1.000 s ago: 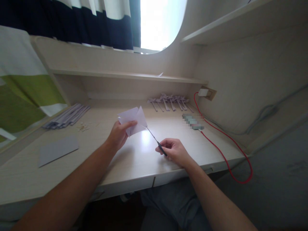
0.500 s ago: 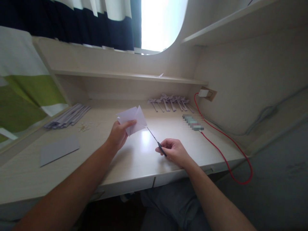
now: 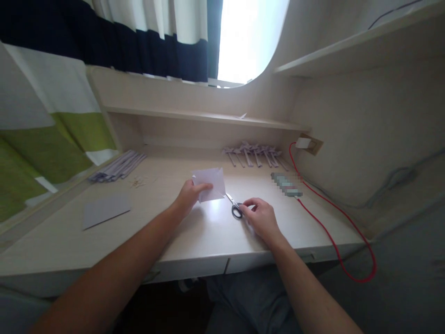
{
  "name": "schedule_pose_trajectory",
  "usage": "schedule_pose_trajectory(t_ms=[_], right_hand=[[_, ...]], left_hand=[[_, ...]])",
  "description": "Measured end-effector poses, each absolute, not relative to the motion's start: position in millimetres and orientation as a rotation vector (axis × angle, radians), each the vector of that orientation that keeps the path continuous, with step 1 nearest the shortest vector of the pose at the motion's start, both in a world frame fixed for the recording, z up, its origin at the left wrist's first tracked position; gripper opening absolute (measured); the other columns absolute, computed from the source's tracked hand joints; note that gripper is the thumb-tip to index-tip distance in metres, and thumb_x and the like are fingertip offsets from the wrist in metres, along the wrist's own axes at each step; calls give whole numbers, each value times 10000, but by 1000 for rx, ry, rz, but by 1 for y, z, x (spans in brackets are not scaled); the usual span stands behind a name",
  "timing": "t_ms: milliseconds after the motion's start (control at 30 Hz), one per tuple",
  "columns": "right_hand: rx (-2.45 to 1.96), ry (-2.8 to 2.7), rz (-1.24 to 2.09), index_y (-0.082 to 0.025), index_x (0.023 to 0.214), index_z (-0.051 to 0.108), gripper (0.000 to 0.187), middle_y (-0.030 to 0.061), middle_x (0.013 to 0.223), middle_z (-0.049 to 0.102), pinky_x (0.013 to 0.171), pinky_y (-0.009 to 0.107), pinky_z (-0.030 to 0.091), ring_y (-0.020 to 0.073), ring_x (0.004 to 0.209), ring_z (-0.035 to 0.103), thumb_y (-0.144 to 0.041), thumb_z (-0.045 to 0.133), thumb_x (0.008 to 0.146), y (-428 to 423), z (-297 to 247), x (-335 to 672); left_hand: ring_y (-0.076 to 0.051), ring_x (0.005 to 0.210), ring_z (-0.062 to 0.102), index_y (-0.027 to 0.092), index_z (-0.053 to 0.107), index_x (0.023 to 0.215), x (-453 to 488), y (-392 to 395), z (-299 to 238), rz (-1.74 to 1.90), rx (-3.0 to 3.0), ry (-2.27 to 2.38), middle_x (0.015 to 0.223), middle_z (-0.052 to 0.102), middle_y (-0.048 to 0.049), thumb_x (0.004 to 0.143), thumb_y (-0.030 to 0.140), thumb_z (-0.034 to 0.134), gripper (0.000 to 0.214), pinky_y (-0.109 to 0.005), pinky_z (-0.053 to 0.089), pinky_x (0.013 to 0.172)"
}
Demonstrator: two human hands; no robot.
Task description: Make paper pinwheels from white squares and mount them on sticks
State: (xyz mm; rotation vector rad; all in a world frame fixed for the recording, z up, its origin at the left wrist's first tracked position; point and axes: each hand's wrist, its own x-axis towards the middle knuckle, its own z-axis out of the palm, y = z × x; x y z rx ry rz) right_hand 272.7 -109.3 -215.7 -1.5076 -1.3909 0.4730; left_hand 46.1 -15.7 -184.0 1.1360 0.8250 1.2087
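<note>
My left hand (image 3: 192, 191) grips a white square of paper (image 3: 215, 178) above the desk, thumb on top and fingers beneath. The paper has slits near its corners. In my right hand (image 3: 259, 214) one handle of a pair of scissors (image 3: 237, 211) is pinched between thumb and fingers; the other dark ring shows free below. Their silver blades point toward the paper's lower right corner, and the tips are at or very near it. Whether the blades touch the paper I cannot tell.
Several paper pinwheels (image 3: 256, 150) lie at the back. Rolled paper sticks (image 3: 118, 166), small pale sticks (image 3: 138, 181) and a stack of paper (image 3: 107, 209) are on the left. A blurred phone (image 3: 287, 184) with a red cable (image 3: 321, 219) lies right.
The scissors have turned in my right hand, so a ring handle now faces me. The paper lies flatter and its raised flap has gone down. My view has shifted a little.
</note>
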Motion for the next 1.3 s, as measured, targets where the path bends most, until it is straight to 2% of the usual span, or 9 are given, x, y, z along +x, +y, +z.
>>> schedule_pose_trajectory(t_ms=[133, 267, 433, 500, 700, 867, 1167, 1300], right_hand=[[-1354, -1426, 551, -197, 1009, 766, 247, 81, 956, 762, 709, 330, 510, 200, 754, 650, -404, 682, 904, -111, -202, 260], [-1208, -1517, 724, -233, 1138, 766, 297, 37, 936, 772, 682, 287, 518, 181, 785, 678, -290, 717, 850, -110, -194, 246], [-1165, -1509, 809, -194, 889, 797, 127, 41, 807, 760, 669, 291, 505, 179, 742, 665, -222, 721, 792, -105, -197, 243], [-1158, -1488, 827, -191, 849, 788, 102, 39, 774, 751, 648, 291, 504, 180, 721, 665, -224, 721, 779, -105, -196, 243], [-1118, -1427, 864, -192, 979, 753, 234, 36, 783, 740, 677, 318, 557, 196, 724, 713, -319, 756, 783, -105, -176, 236], [-1119, -1442, 863, -183, 855, 734, 174, 60, 748, 751, 688, 335, 577, 222, 728, 746, -334, 759, 773, -101, -164, 226], [-1102, -1685, 883, -198, 833, 764, 65, 57, 796, 777, 759, 325, 569, 194, 772, 730, -253, 750, 799, -87, -146, 202], [-1094, -1805, 897, -197, 858, 780, 83, 66, 853, 787, 766, 321, 561, 188, 796, 722, -261, 741, 822, -79, -143, 187]], left_hand=[[-226, 712, 710, 127, 780, 839, 49, -19, -186, 1147, 1179, 829, 830, 793, -85, 567, 270, 865, 319, -327, 538, 693], [-221, 695, 699, 126, 789, 846, 52, -24, -186, 1073, 1219, 807, 809, 788, -76, 579, 267, 866, 311, -318, 525, 673], [-226, 708, 703, 140, 788, 852, 52, -26, -184, 1029, 1219, 768, 824, 791, -73, 583, 274, 865, 310, -331, 539, 684], [-226, 713, 707, 147, 785, 861, 51, -26, -183, 1041, 1203, 757, 822, 790, -68, 587, 280, 862, 314, -335, 544, 695], [-210, 698, 699, 147, 781, 820, 47, -26, -179, 1080, 1168, 711, 791, 775, -60, 583, 279, 851, 281, -318, 534, 689], [-217, 711, 701, 154, 782, 809, 41, -28, -169, 1092, 1148, 674, 783, 774, -64, 582, 286, 836, 268, -324, 538, 706], [-231, 652, 695, 163, 780, 741, -2, -22, -159, 1136, 1189, 763, 745, 775, -79, 583, 302, 820, 214, -320, 526, 617], [-232, 602, 676, 160, 761, 672, -32, -12, -160, 1174, 1230, 877, 687, 761, -74, 560, 334, 830, 219, -313, 500, 573]])
